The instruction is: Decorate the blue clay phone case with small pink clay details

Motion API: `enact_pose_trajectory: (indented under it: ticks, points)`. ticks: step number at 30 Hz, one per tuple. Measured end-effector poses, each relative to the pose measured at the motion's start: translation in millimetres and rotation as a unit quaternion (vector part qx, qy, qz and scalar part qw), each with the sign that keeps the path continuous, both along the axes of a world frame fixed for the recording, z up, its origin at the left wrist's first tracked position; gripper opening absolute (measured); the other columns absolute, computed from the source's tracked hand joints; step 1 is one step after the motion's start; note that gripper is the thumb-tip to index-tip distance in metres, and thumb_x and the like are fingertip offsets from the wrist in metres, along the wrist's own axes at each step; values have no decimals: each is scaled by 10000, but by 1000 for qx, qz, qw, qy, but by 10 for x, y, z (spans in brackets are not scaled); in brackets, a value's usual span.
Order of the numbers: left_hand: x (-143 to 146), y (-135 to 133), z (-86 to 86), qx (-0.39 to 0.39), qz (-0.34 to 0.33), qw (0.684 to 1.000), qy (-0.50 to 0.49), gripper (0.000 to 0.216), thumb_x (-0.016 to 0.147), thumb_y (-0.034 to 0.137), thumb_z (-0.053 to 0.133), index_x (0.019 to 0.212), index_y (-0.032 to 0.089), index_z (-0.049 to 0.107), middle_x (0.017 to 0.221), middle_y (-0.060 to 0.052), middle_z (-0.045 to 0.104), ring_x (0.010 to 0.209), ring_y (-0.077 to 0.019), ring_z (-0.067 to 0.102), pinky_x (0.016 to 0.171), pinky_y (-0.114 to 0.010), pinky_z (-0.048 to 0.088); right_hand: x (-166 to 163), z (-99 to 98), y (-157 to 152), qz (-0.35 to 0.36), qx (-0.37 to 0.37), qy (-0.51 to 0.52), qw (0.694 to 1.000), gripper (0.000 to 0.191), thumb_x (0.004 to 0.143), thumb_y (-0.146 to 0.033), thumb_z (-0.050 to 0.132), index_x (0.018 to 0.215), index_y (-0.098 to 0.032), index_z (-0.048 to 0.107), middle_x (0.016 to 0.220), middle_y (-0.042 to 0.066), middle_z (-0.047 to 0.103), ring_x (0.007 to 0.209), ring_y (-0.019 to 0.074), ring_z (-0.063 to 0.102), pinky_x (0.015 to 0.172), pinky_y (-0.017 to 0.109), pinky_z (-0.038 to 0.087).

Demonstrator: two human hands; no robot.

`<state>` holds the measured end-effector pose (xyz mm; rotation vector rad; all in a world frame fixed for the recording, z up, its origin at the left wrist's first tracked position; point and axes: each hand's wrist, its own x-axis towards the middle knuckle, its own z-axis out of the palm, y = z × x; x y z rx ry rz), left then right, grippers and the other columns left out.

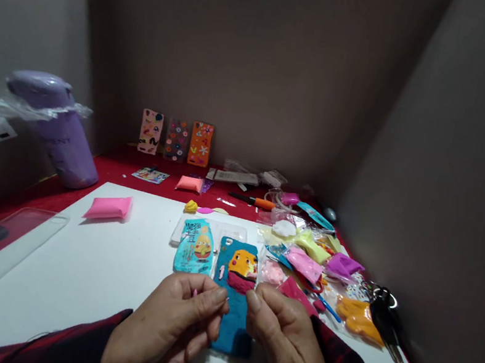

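A blue clay-covered phone case (231, 323) lies in front of me with a yellow clay figure (241, 263) with a dark-red lower part on its upper half. My left hand (173, 319) is over the case's left edge, thumb and forefinger pinched. A tiny pale bit shows at its fingertips, and a pink tip (195, 293) sticks up behind the thumb; what they belong to is unclear. Opposite it, my right hand (289, 340) is closed in a pinch near the case's right edge, its contents hidden. A turquoise packet (196, 247) with a printed yellow character lies beside the case.
Clay packets, including a purple one (344, 266) and an orange one (359, 318), crowd the right side with keys (387, 320). A pink packet (109, 208) lies left. A purple bottle (60, 137) leans far left; decorated cases (177, 140) stand at the back.
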<state>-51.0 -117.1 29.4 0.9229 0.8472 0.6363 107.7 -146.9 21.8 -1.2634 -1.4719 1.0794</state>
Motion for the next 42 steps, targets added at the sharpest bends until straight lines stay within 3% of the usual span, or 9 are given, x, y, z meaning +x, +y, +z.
enact_pose_trajectory:
  ticks: [6,12,18,25,34,38,42]
  points:
    - [-23,6,-25,-20,-3,1000,11,304,772,418,635,710,136,543,557,40,524,326,1,281,308,-135,172,-2,32,57,19,-62,92,994,324,877,-407,516,667,-167,460,590,-50,401,501,63,296,440,195,227]
    - [-33,28,-40,-9,-6,1000,15,285,776,410,631,752,138,551,579,33,531,334,-4,296,307,-142,179,20,-18,118,99,-138,241,956,229,829,-356,597,773,-146,526,685,2,566,530,65,416,505,196,293]
    - [-33,27,-51,-5,-11,1000,19,343,775,468,618,701,146,524,559,37,515,329,-8,288,318,-158,171,26,-14,123,96,-172,321,926,178,755,-262,679,801,-147,551,663,-10,572,503,54,409,476,184,280]
    - [-39,37,-89,8,-23,1000,19,380,802,514,563,685,156,515,498,50,453,338,-22,273,335,-179,150,39,-18,121,114,-183,317,924,278,838,-384,601,718,-151,508,562,-62,450,442,26,303,429,163,225]
    - [-29,30,-92,-2,-7,1000,6,359,768,488,619,704,145,535,567,31,515,337,-8,291,322,-167,147,27,14,133,105,-190,308,926,196,736,-274,694,820,-148,569,673,-10,583,472,44,421,430,167,286]
    - [-30,18,-66,-12,-4,1000,19,356,773,484,610,690,148,528,555,36,517,330,-11,296,308,-154,153,30,7,122,99,-207,322,919,174,768,-275,668,842,-132,604,596,-42,505,477,30,380,463,165,260]
    - [-26,17,-45,-9,-3,1000,23,332,781,447,615,684,145,518,546,43,505,329,-4,282,318,-153,154,36,4,123,92,-189,307,928,272,779,-378,668,740,-143,537,538,-69,414,458,33,294,448,183,208]
